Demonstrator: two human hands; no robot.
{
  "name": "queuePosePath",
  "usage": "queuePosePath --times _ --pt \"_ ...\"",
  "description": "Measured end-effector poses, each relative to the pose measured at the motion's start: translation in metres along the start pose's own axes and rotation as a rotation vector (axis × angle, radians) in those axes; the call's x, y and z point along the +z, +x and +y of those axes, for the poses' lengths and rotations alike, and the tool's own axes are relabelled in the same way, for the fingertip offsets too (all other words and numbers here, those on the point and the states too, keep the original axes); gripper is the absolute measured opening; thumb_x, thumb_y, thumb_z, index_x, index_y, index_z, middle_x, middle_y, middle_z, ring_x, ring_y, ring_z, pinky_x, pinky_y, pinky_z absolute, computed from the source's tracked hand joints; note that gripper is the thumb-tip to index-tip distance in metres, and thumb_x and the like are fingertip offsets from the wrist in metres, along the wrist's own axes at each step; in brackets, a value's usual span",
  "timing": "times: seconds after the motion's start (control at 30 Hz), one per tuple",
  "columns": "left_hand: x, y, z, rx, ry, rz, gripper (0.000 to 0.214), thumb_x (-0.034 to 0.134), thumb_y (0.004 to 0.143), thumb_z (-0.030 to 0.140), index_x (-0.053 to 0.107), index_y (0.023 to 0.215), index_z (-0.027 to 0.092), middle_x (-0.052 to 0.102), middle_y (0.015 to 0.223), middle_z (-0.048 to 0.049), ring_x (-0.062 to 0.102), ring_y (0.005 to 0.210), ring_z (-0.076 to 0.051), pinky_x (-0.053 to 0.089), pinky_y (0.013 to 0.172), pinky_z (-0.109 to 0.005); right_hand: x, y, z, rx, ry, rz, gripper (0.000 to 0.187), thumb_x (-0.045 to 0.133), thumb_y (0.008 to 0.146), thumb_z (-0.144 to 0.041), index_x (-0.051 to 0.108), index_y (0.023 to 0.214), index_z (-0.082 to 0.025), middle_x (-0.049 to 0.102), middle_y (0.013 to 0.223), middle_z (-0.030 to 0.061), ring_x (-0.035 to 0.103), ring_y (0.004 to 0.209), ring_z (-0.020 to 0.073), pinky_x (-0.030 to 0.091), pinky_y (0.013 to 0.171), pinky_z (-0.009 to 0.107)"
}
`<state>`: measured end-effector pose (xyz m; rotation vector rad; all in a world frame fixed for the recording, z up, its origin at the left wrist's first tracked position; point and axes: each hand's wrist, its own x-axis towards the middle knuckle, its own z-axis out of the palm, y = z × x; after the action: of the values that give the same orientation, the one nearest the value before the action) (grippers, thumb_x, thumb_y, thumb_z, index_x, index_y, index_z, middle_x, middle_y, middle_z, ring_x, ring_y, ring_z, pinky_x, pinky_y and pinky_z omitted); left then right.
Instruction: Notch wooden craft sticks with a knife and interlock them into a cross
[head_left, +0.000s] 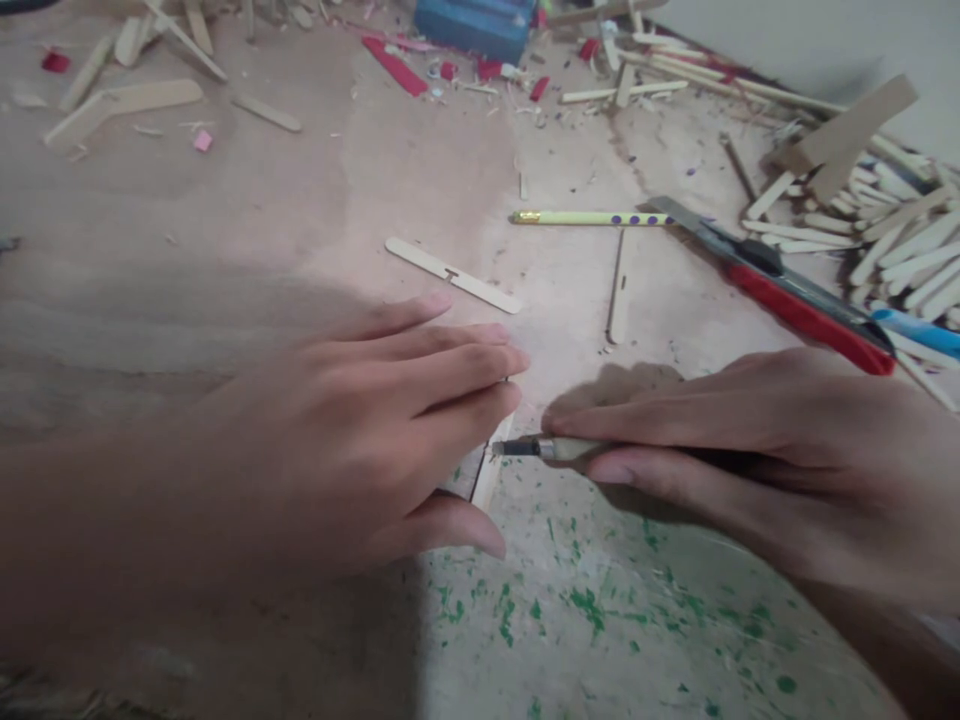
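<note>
My left hand (405, 420) lies over a wooden craft stick (486, 485) and holds it down on the worktop, fingers stretched over its upper part and the thumb near its lower end. Much of that stick is hidden beneath the fingers. In my right hand (720, 450) is a small chisel (559, 449) with a metal collar and a pale handle, pinched between thumb and fingers. Its blade tip meets the stick beside my left fingers. Beyond the hands lie a notched craft stick (480, 285) and another stick with a small slot (618, 300).
A red utility knife (795, 300) lies at the right, its blade over a dotted yellow pencil (585, 218). Behind it are a pile of sticks (900, 230) and a blue pen (919, 330). A blue block (476, 28), red scraps and broken sticks (127, 105) lie at the back.
</note>
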<state>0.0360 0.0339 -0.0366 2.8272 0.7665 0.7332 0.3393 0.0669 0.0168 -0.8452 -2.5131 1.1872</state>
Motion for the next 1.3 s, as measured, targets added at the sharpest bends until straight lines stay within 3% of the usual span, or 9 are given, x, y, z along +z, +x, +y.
queuePosePath --times 0.17,0.3,0.43,0.67,0.9,1.13,1.3 --pt "-0.0039 0.0007 0.0016 -0.006 -0.003 -0.019 0.049 0.057 0.121 0.058 0.072 0.132 0.012 0.079 0.145 -0.0104 0.076 0.144 -0.028 0.057 0.135 -0.046 -0.0022 -0.0002 0.0024 -0.047 -0.014 0.009 0.014 0.081 0.107 -0.024 0.091 0.117 -0.026 0.092 0.116 -0.0007 0.089 0.112 0.0187 0.072 0.100 0.022" --pt "-0.0020 0.0027 0.0005 -0.006 -0.006 -0.001 0.047 0.052 0.123 0.056 0.071 0.129 0.014 0.079 0.144 -0.0093 0.077 0.142 -0.026 0.060 0.132 -0.046 -0.0003 0.0006 0.0040 -0.037 0.011 0.009 0.017 0.082 0.108 -0.031 0.091 0.121 -0.023 0.093 0.113 0.0024 0.089 0.113 0.0189 0.071 0.096 0.020" --pt "0.0002 0.0017 0.0001 -0.008 -0.001 0.014 0.051 0.043 0.125 0.057 0.071 0.129 0.015 0.079 0.141 -0.0064 0.077 0.141 -0.024 0.060 0.131 -0.046 0.0021 0.0003 0.0033 -0.029 0.015 0.010 0.015 0.080 0.110 -0.030 0.090 0.121 -0.030 0.092 0.116 -0.0032 0.088 0.113 0.0160 0.071 0.093 0.019" --pt "-0.0012 -0.0003 0.0024 -0.014 0.001 -0.008 0.048 0.048 0.124 0.058 0.071 0.130 0.016 0.080 0.144 -0.0081 0.077 0.143 -0.026 0.060 0.133 -0.048 0.0057 -0.0017 0.0021 -0.032 0.000 0.020 0.024 0.077 0.112 -0.030 0.089 0.131 -0.039 0.092 0.115 -0.0063 0.088 0.101 0.0155 0.070 0.084 0.021" --pt "-0.0020 -0.0008 -0.0008 0.007 0.002 -0.020 0.051 0.050 0.123 0.060 0.072 0.130 0.015 0.079 0.144 -0.0097 0.077 0.143 -0.028 0.059 0.133 -0.046 0.0017 -0.0061 0.0080 -0.062 -0.059 0.014 0.035 0.076 0.113 -0.031 0.083 0.146 -0.038 0.091 0.116 -0.0025 0.087 0.091 0.0154 0.067 0.072 0.026" --pt "0.0003 -0.0012 0.0002 -0.014 -0.012 -0.018 0.049 0.050 0.124 0.059 0.072 0.130 0.016 0.079 0.146 -0.0082 0.075 0.144 -0.026 0.055 0.136 -0.047 0.0046 -0.0005 0.0019 -0.055 -0.040 0.024 0.022 0.077 0.112 -0.032 0.088 0.131 -0.036 0.092 0.112 -0.0072 0.087 0.095 0.0142 0.067 0.076 0.024" --pt "0.0006 -0.0017 -0.0010 -0.027 -0.005 -0.031 0.049 0.047 0.125 0.059 0.071 0.133 0.017 0.078 0.148 -0.0076 0.075 0.145 -0.026 0.054 0.137 -0.046 0.0050 -0.0046 0.0007 -0.019 -0.075 0.036 0.020 0.072 0.116 -0.037 0.086 0.126 -0.027 0.092 0.116 -0.0034 0.088 0.097 0.0136 0.066 0.077 0.021"
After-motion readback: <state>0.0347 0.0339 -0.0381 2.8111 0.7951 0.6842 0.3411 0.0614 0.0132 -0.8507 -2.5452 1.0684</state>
